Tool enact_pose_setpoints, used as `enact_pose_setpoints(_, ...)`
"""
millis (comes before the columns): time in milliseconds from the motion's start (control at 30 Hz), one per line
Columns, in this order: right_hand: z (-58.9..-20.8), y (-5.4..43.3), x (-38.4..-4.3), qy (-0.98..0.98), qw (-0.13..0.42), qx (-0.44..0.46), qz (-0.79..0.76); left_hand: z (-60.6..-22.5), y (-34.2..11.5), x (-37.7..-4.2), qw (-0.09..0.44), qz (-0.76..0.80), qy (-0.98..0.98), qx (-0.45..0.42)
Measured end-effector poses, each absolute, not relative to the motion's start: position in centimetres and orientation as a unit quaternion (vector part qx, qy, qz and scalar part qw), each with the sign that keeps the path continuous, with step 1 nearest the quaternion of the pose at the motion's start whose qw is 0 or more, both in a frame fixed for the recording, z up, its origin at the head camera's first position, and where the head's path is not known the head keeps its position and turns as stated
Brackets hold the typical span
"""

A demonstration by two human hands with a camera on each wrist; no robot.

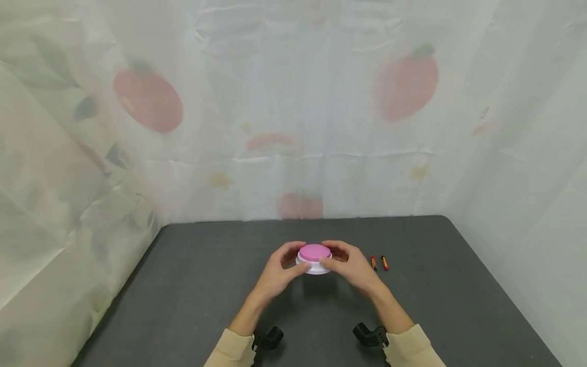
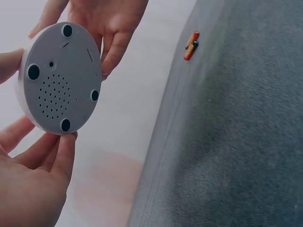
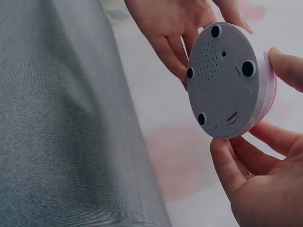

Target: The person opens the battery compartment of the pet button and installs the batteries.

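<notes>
A round white device with a pink domed top, like a push button (image 1: pixel 315 253), is held up above the dark table. My left hand (image 1: pixel 277 270) grips its left side, thumb at the near rim and fingers round the far side. On the opposite side my right hand (image 1: pixel 350 265) grips it the same way. In the left wrist view the underside of the button (image 2: pixel 71 97) shows dark round feet, a patch of small holes and a slot. The right wrist view shows a small latch on the base of the button (image 3: pixel 222 94).
Two small red and black batteries (image 1: pixel 379 263) lie on the dark table (image 1: pixel 206 285), just right of my right hand. White curtains (image 1: pixel 293 102) printed with fruit hang behind the table and along both sides. A black wrist camera (image 1: pixel 269 338) sits at each sleeve.
</notes>
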State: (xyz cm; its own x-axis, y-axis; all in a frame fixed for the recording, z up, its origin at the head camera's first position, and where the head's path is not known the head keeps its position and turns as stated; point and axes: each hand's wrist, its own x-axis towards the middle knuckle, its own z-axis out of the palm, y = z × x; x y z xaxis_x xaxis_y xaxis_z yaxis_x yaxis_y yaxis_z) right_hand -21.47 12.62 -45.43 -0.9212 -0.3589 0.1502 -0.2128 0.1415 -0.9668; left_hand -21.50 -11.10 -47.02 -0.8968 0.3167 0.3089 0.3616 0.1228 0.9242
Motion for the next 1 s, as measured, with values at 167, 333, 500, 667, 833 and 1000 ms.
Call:
enact_pose_setpoints(167, -44.8, 12.8, -21.0, 0.761, 0.028, -0.227, -0.607, -46.0, -11.0, -21.3, 0.024, -0.643, -0.734, -0.219)
enact_pose_setpoints(333, -44.5, 12.9, -20.7, 0.759, -0.005, -0.262, -0.596, -45.3, -11.1, -21.1, 0.021, -0.663, -0.72, -0.202)
enact_pose_setpoints(500, -44.6, 12.8, -20.5, 0.753, -0.046, -0.29, -0.589, -45.0, -11.1, -21.1, 0.012, -0.664, -0.724, -0.186)
enact_pose_setpoints(667, -43.3, 12.3, -19.6, 0.755, -0.101, -0.307, -0.57, -44.8, -11.1, -21.0, -0.017, -0.667, -0.726, -0.168)
enact_pose_setpoints(833, -42.2, 12.0, -18.7, 0.76, -0.125, -0.312, -0.556, -44.8, -11.0, -21.0, -0.029, -0.665, -0.731, -0.152)
enact_pose_setpoints(1000, -42.7, 12.0, -18.9, 0.756, -0.13, -0.306, -0.563, -44.8, -10.9, -20.8, -0.025, -0.665, -0.73, -0.153)
